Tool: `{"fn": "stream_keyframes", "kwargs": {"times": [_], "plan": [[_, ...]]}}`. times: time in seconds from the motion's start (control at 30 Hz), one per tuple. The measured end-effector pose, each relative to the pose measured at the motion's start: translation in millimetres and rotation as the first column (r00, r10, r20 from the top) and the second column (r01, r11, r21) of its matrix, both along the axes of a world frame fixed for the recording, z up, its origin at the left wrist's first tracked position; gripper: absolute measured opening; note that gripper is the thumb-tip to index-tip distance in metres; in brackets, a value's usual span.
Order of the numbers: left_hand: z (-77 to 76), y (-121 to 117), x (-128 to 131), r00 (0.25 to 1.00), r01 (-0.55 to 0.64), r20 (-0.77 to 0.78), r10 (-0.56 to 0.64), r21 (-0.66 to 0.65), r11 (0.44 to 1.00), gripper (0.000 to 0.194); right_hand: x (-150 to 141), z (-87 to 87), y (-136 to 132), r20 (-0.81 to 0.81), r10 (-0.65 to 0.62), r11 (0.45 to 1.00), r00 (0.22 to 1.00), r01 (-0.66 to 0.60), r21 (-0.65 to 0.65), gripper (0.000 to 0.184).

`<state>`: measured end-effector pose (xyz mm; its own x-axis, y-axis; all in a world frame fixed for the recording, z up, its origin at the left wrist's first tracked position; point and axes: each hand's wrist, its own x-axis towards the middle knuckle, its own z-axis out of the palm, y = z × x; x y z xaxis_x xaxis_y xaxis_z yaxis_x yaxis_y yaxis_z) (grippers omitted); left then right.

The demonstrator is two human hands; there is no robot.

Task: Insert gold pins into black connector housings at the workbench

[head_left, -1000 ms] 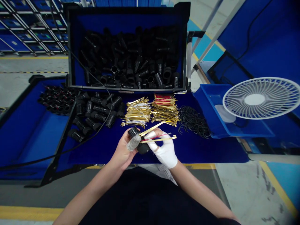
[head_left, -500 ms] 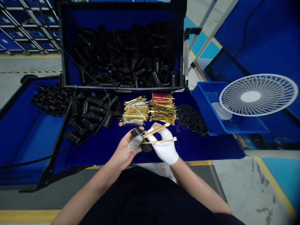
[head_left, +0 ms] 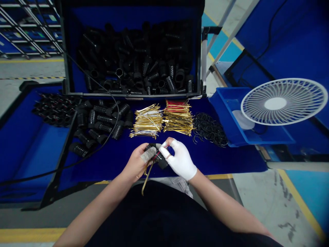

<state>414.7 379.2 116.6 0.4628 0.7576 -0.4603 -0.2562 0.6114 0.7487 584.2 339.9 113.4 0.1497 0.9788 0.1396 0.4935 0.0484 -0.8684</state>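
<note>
Being held in a narrow grip between the left hand and the right hand, a black ribbed plastic housing is kept over the blue mat. The left thumb is covered by a grey finger cot, and the right hand by a white glove. Gold wires are hung downward from the grip. Beyond the grip, bundled gold wires are laid out, with loose ribbed housings further left, black rubber rings further right, and a heaped black-parts bin behind.
</note>
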Motion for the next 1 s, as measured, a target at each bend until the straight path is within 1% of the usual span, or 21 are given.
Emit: {"fn": "stream_keyframes", "kwargs": {"times": [0.1, 0.17, 0.2, 0.27, 0.33, 0.37, 0.4, 0.43, 0.47, 0.5, 0.53, 0.57, 0.6, 0.63, 0.67, 0.7, 0.73, 0.77, 0.83, 0.9, 1.0], "plan": [[-13.6, -0.3, -0.1, 0.998, 0.047, -0.053, -0.044, 0.075, 0.996, 0.043, -4.2, -1.3, -2.3, -0.018, 0.012, 1.000, 1.000, -0.012, -0.028, 0.007], [-18.6, 0.1, -0.1, 0.997, 0.060, -0.046, -0.058, 0.042, 0.997, 0.042, -1.5, 1.1, -2.2, -0.049, 0.029, 0.998, 0.998, -0.031, -0.053, 0.011], [-19.2, 0.7, 0.0, 0.998, 0.056, -0.035, -0.056, 0.012, 0.998, 0.041, 1.1, 2.2, -2.1, -0.050, 0.060, 0.997, 0.997, -0.062, -0.042, 0.013], [-17.8, 2.7, 0.3, 1.000, 0.029, 0.006, -0.029, -0.027, 0.999, 0.040, 7.1, 1.7, -2.3, 0.030, 0.198, 0.980, 0.980, -0.199, 0.027, 0.019], [-15.2, 6.2, -0.4, 1.000, 0.007, 0.025, -0.006, -0.041, 0.999, 0.042, 11.7, -2.9, -3.3, 0.175, 0.364, 0.919, 0.915, -0.384, 0.094, 0.020], [-14.3, 8.4, -1.4, 1.000, -0.003, 0.021, 0.004, -0.043, 0.999, 0.043, 13.1, -5.9, -4.0, 0.223, 0.412, 0.888, 0.883, -0.444, 0.116, 0.020], [-14.1, 10.7, -2.9, 1.000, -0.014, 0.011, 0.015, -0.045, 0.999, 0.045, 13.7, -8.2, -4.5, 0.231, 0.421, 0.877, 0.877, -0.459, 0.142, 0.020], [-14.8, 13.0, -4.6, 1.000, -0.029, -0.008, 0.029, -0.045, 0.999, 0.047, 13.6, -9.0, -4.8, 0.190, 0.395, 0.888, 0.899, -0.427, 0.173, 0.023], [-16.3, 15.0, -6.4, 0.999, -0.046, -0.031, 0.045, -0.040, 0.998, 0.049, 12.7, -7.4, -4.8, 0.095, 0.331, 0.915, 0.939, -0.344, 0.212, 0.026], [-18.5, 16.5, -8.0, 0.997, -0.063, -0.051, 0.062, -0.025, 0.998, 0.050, 11.0, -3.1, -4.3, -0.050, 0.234, 0.944, 0.971, -0.214, 0.252, 0.032], [-21.3, 17.3, -9.0, 0.995, -0.078, -0.068, 0.077, -0.002, 0.997, 0.050, 8.4, 3.7, -3.3, -0.231, 0.120, 0.960, 0.966, -0.053, 0.274, 0.038], [-24.4, 17.4, -9.4, 0.993, -0.088, -0.080, 0.089, 0.025, 0.996, 0.050, 5.0, 12.5, -1.8, -0.418, 0.014, 0.957, 0.908, 0.109, 0.269, 0.044], [-27.6, 17.0, -9.0, 0.991, -0.097, -0.089, 0.102, 0.052, 0.994, 0.050, 0.8, 22.0, 0.2, -0.580, -0.064, 0.940, 0.812, 0.245, 0.239, 0.047], [-30.4, 16.1, -8.0, 0.989, -0.108, -0.093, 0.115, 0.073, 0.991, 0.049, -4.2, 30.9, 2.6, -0.699, -0.104, 0.919, 0.708, 0.336, 0.204, 0.050], [-32.8, 15.1, -6.4, 0.987, -0.122, -0.095, 0.130, 0.086, 0.989, 0.050, -9.8, 37.7, 5.4, -0.772, -0.109, 0.908, 0.626, 0.378, 0.179, 0.051], [-34.6, 14.2, -4.5, 0.985, -0.134, -0.098, 0.143, 0.092, 0.987, 0.051, -15.7, 41.5, 8.4, -0.809, -0.089, 0.911, 0.581, 0.376, 0.169, 0.051], [-35.6, 13.8, -2.6, 0.983, -0.141, -0.103, 0.150, 0.094, 0.986, 0.052, -21.7, 41.7, 11.5, -0.827, -0.065, 0.919, 0.559, 0.356, 0.169, 0.050], [-36.0, 13.8, -1.1, 0.983, -0.136, -0.110, 0.146, 0.096, 0.986, 0.052, -27.3, 38.7, 14.8, -0.835, -0.038, 0.924, 0.549, 0.337, 0.179, 0.050], [-35.5, 15.7, 0.4, 0.984, -0.095, -0.142, 0.111, 0.121, 0.988, 0.046, -36.4, 26.0, 21.3, -0.844, 0.017, 0.929, 0.536, 0.305, 0.211, 0.049], [-34.5, 19.2, -0.3, 0.976, -0.034, -0.205, 0.071, 0.181, 0.983, 0.036, -41.9, 12.0, 28.2, -0.841, 0.075, 0.936, 0.535, 0.253, 0.245, 0.052], [-34.9, 23.9, -2.9, 0.956, 0.022, -0.290, 0.053, 0.250, 0.968, 0.035, -44.6, 3.2, 39.1, -0.809, 0.158, 0.958, 0.566, 0.112, 0.265, 0.054]]}}
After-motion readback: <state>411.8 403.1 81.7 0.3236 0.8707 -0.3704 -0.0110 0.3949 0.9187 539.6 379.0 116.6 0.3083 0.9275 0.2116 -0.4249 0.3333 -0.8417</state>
